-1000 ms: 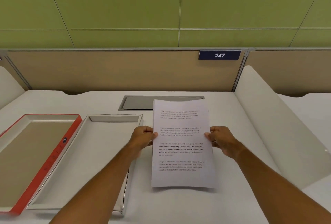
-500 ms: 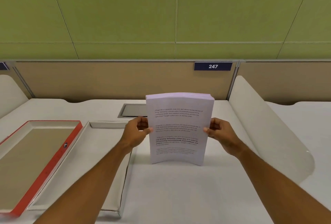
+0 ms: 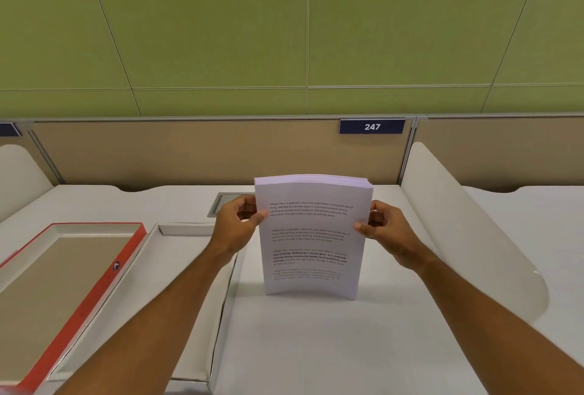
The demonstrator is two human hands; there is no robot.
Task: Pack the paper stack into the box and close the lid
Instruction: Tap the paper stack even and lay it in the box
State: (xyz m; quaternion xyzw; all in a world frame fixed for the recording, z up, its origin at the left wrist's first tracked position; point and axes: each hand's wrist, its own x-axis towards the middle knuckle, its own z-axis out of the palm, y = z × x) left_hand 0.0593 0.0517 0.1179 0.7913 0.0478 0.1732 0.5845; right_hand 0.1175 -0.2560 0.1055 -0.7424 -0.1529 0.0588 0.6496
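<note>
A white paper stack [image 3: 311,236] with printed text stands upright on its bottom edge on the white desk [image 3: 347,347], slightly bowed. My left hand [image 3: 235,225] grips its left edge and my right hand [image 3: 387,231] grips its right edge. Left of the stack lies the open white box [image 3: 186,230], shallow, partly hidden under my left forearm. Further left lies the red-rimmed lid [image 3: 104,287], turned inside up, showing its brown inner face.
A curved white divider [image 3: 467,236] rises along the right of the desk. A tan partition [image 3: 205,154] with a "247" label [image 3: 372,126] closes the back. A grey cable hatch [image 3: 227,203] sits in the desk behind the stack.
The stack has been tipped up from lying nearly flat in both hands to standing on its bottom edge on the desk. Both hands kept their grip on the side edges.
</note>
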